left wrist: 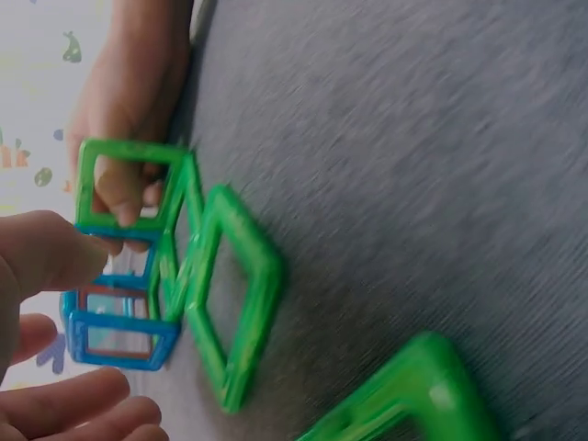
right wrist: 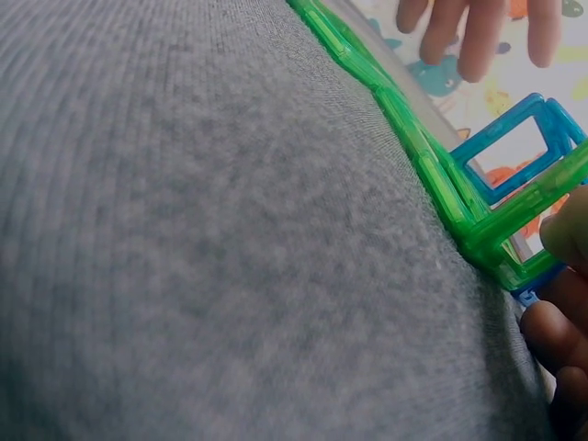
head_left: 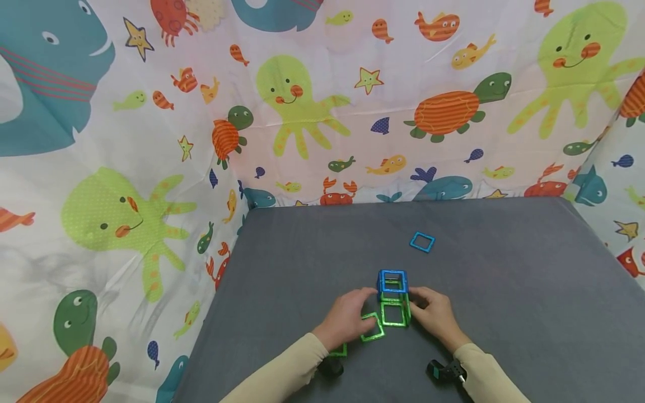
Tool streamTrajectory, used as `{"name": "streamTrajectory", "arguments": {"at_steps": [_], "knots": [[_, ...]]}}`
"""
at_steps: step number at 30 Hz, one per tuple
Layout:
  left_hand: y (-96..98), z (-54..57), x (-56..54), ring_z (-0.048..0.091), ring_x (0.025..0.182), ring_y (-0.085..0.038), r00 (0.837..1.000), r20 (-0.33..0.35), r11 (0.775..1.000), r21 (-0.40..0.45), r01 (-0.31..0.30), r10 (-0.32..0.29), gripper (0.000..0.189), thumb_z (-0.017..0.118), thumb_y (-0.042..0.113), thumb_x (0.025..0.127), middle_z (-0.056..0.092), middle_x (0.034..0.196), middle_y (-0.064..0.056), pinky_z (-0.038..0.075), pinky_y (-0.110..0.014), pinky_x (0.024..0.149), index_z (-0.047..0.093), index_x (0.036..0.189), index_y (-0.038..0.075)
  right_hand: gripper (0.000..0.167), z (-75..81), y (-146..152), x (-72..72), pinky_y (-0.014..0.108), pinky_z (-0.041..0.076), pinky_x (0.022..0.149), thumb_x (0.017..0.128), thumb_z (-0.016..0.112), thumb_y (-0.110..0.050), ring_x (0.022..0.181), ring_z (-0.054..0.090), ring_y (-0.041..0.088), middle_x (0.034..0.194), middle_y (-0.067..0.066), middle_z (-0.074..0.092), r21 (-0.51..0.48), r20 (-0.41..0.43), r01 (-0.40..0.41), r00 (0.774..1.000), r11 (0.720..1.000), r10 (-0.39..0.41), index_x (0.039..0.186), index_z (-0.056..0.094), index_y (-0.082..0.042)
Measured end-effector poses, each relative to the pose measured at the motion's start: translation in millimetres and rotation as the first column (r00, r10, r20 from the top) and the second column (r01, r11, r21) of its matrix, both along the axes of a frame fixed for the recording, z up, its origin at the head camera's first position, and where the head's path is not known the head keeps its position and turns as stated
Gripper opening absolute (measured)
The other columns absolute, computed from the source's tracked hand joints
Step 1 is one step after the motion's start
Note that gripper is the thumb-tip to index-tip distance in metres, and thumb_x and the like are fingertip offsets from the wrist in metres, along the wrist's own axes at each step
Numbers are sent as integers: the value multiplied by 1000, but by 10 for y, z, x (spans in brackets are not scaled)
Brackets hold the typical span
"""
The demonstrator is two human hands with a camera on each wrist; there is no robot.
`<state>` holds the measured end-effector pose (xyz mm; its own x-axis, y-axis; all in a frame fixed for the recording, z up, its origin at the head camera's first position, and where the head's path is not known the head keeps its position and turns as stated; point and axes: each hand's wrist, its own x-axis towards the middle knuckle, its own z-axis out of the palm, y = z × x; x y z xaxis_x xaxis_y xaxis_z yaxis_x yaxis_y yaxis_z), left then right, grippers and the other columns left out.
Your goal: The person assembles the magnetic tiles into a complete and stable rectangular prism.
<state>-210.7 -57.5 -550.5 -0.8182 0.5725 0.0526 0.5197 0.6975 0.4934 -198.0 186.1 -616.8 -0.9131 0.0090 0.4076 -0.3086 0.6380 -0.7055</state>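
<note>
A small structure of open-framed magnetic tiles stands on the grey table, with blue square tiles point(head_left: 393, 290) at its far end and a green square tile point(head_left: 393, 324) flat at the near end. My right hand point(head_left: 436, 314) pinches the upright green tile point(right wrist: 533, 204) on the structure's right side, thumb against its frame. To the left, my left hand point(head_left: 347, 316) hovers with fingers spread beside the blue tiles, its fingertips apart from them in the right wrist view. Below its thumb lies another green tile point(head_left: 374, 337), next to the structure's near end.
One more green tile point(head_left: 345, 350) lies partly hidden under the left wrist. Farther back on the table point(head_left: 312, 240) is a single blue tile point(head_left: 419, 248). A patterned sea-animal cloth point(head_left: 312, 179) hangs around the table's back and sides.
</note>
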Motion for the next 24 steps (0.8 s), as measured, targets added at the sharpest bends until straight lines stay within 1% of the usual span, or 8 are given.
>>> {"name": "streamTrajectory", "arguments": {"at_steps": [2,4,7,10,12,15,18,24], "knots": [[10,-13,37,63,93,-9,1000,9,1000,-22,11,-10,55,75,21,87,71,121,-5,55,-26,81,58,139,14,24,-1,2,0,23,52,58,80,82,-4,65,60,-4,85,5,75,2,-2,0,1000,1000,0,103,78,-3],[24,-24,74,59,88,-6,1000,19,998,-51,23,-22,56,77,23,86,72,117,-4,53,-24,78,58,139,15,24,-4,6,-1,22,52,58,80,82,-5,65,59,-5,85,4,75,2,-4,-1,1000,1000,1,103,78,-3],[43,-44,130,62,91,-8,999,20,995,-88,51,-50,58,79,24,85,71,116,-4,54,-24,80,58,138,14,24,-6,8,-3,22,51,57,79,83,-5,65,58,-7,84,5,75,2,-10,-1,1000,1000,1,103,78,-2],[51,-76,179,66,102,-12,996,-13,987,-139,80,-83,60,80,27,86,71,121,-2,56,-27,88,57,139,15,25,-11,8,-7,23,52,57,79,83,-5,65,58,-6,84,5,75,4,-10,1,1000,1000,-1,103,78,-2],[49,-96,201,66,105,-13,994,-45,982,-160,96,-104,59,81,28,85,72,122,-2,56,-27,90,58,138,15,25,-13,7,-14,23,52,57,79,83,-6,65,59,-5,82,4,74,8,-7,4,1000,1000,-4,103,78,-2],[41,-119,226,66,100,-13,985,-102,976,-181,117,-137,54,82,27,83,73,119,-1,55,-25,85,62,132,15,25,-16,2,-15,24,52,58,80,83,-7,64,58,-4,81,1,73,16,2,10,1000,1000,-10,104,78,-2],[38,-134,237,65,93,-12,977,-138,971,-198,132,-160,48,83,27,81,73,116,0,53,-24,78,67,125,17,25,-15,-2,-7,24,51,58,80,84,-8,64,57,-3,80,0,72,20,11,15,1000,1000,-16,104,78,-3],[54,-141,234,59,84,-11,972,-155,955,-264,133,-178,37,81,29,84,72,109,2,48,-22,69,71,119,22,26,-22,5,7,23,51,59,79,83,-7,65,58,-4,82,2,73,7,8,14,1000,1000,-14,104,78,-2]]}}
